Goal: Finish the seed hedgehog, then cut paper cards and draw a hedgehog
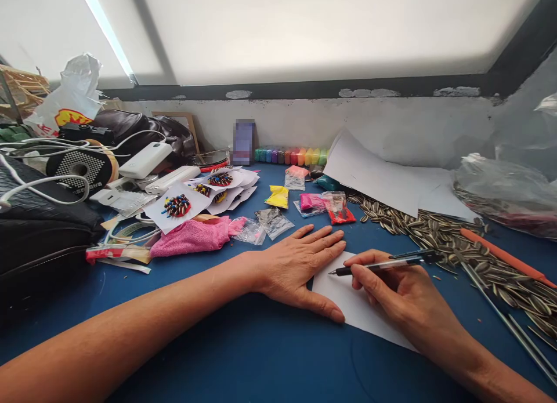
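My left hand lies flat with fingers spread, its thumb and fingertips pressing on the left edge of a small white sheet of paper. In my right hand is a black and clear pen, pinched between thumb and fingers. The pen's tip points left and sits at or just over the paper, close to my left hand; whether it touches I cannot tell. No marks show on the visible part of the sheet. Part of the paper is hidden under both hands.
Sunflower seeds are heaped at right, with larger white sheets and an orange stick. Small clay packets lie beyond my hands. Paper cards with seed figures, a pink cloth and a black bag crowd the left.
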`<state>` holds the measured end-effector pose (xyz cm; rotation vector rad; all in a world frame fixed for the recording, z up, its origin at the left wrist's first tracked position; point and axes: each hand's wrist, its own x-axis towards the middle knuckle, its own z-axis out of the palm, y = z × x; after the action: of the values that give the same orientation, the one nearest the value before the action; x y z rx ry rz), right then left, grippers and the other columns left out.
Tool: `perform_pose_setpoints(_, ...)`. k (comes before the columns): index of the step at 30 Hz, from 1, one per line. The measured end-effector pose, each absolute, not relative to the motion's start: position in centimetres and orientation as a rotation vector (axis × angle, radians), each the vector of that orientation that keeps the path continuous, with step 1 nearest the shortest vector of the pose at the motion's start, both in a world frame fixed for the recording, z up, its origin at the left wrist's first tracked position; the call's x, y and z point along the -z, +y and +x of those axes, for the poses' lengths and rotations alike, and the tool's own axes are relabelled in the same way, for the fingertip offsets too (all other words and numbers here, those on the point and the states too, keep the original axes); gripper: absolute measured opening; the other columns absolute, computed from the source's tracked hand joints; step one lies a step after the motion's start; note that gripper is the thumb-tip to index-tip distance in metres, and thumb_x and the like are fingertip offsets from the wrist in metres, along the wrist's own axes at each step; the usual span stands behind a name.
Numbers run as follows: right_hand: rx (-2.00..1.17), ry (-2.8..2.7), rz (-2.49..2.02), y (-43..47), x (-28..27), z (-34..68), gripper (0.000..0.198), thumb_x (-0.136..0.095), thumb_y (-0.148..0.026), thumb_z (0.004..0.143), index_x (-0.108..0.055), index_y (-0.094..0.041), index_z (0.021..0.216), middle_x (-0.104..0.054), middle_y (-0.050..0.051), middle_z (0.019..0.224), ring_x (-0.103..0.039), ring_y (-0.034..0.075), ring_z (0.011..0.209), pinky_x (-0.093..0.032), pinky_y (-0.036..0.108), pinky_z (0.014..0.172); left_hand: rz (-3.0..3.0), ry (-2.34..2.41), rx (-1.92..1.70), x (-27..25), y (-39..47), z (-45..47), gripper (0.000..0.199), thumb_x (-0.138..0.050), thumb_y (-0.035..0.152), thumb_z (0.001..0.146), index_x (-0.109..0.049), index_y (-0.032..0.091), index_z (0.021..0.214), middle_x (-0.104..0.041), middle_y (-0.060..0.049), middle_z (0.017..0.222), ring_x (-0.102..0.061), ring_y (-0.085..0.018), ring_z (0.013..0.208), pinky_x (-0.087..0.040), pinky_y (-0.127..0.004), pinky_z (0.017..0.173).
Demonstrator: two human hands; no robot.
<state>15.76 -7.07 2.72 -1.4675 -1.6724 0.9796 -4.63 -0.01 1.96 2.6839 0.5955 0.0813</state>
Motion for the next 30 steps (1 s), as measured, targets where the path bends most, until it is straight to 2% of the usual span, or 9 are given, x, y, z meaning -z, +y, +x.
perform_pose_setpoints(4,-0.977,-1.656,-1.470,-7.09,-2.65,15.73,0.034,-0.059,-0.055,0.084,-0.067,-0.024,0.073,-0.063,0.000,0.064,-0.049,0.014,0.049,-0.041,0.026,0.044,2.693,0.589,-0.104,-1.93,-0.10,-4.63,0.096,-0.050,0.073,0.089,-0.017,0.018,0.160,-0.010,-0.010,0.166,-0.004,-0.030,0.154,0.001,-0.048,0.125)
perform_pose_setpoints(15,-0.955,-1.685,-1.446,-7.15,-2.04,16.00,0.031,-0.058,-0.051,0.087,-0.067,-0.022,0.078,-0.060,-0.002,0.061,-0.047,0.012,0.051,-0.038,0.024,0.047,2.683,0.591,-0.093,-1.91,-0.19,-4.74,0.090,-0.045,0.071,0.093,-0.016,0.019,0.160,-0.008,-0.008,0.166,-0.002,-0.029,0.154,0.003,-0.048,0.125)
perform_pose_setpoints(18,-0.959,-1.670,-1.461,-7.27,-2.16,16.03,0.032,-0.059,-0.051,0.086,-0.066,-0.022,0.075,-0.056,-0.003,0.057,-0.045,0.012,0.048,-0.036,0.024,0.045,2.691,0.597,-0.078,-1.98,-0.15,-4.69,0.092,-0.046,0.072,0.092,-0.016,0.018,0.160,-0.008,-0.009,0.166,-0.002,-0.029,0.154,0.003,-0.048,0.125)
perform_pose_setpoints(21,-0.974,-1.668,-1.451,-7.29,-2.32,15.94,0.035,-0.059,-0.052,0.086,-0.065,-0.022,0.069,-0.060,-0.001,0.061,-0.044,0.011,0.048,-0.036,0.025,0.045,2.693,0.594,-0.058,-2.05,-0.12,-4.67,0.094,-0.046,0.073,0.091,-0.017,0.016,0.160,-0.008,-0.010,0.166,-0.001,-0.029,0.154,0.003,-0.048,0.125)
perform_pose_setpoints(30,-0.931,-1.724,-1.445,-7.16,-2.25,16.02,0.034,-0.058,-0.051,0.088,-0.066,-0.023,0.073,-0.063,0.000,0.067,-0.047,0.012,0.051,-0.037,0.025,0.046,2.725,0.595,-0.074,-1.88,-0.18,-4.60,0.097,-0.046,0.076,0.090,-0.017,0.016,0.160,-0.008,-0.012,0.166,-0.001,-0.029,0.154,0.002,-0.048,0.125)
